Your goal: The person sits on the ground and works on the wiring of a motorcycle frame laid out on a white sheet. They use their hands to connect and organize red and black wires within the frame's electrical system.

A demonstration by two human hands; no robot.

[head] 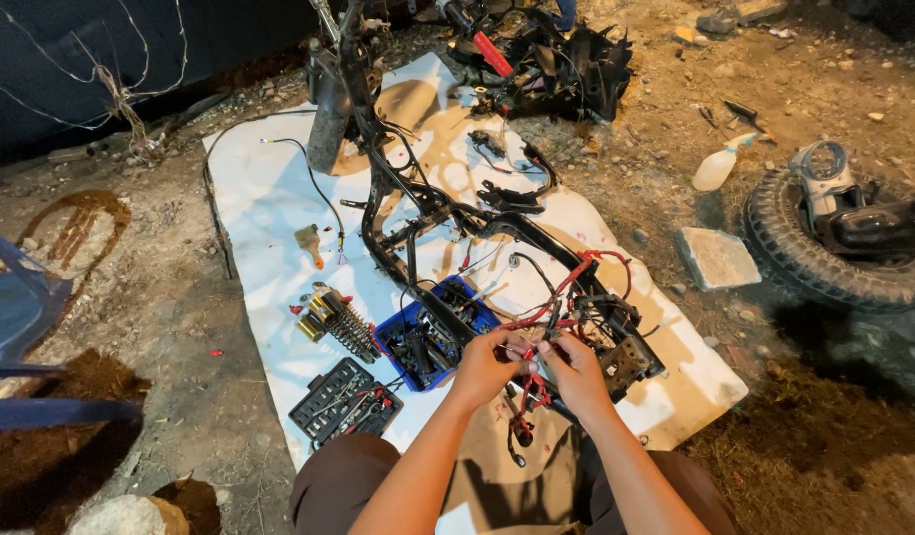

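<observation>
The stripped black tubular scooter frame (pixel 428 208) lies bare on the stained white sheet (pixel 269 198), wheel and panels already off, while the left hand (pixel 485 365) and right hand (pixel 574 372) both pinch the tangled red-and-black wiring harness (pixel 561 297) not yet freed from its rear end.

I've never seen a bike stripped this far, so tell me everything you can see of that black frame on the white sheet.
The black motorcycle frame is bare tubular metal, stripped of its panels and seat. It lies lengthwise on the stained white sheet, its front end toward the top. Red and black wiring drapes over its near end, where the left hand and right hand grip the wires. A blue parts tray sits against it.
</observation>
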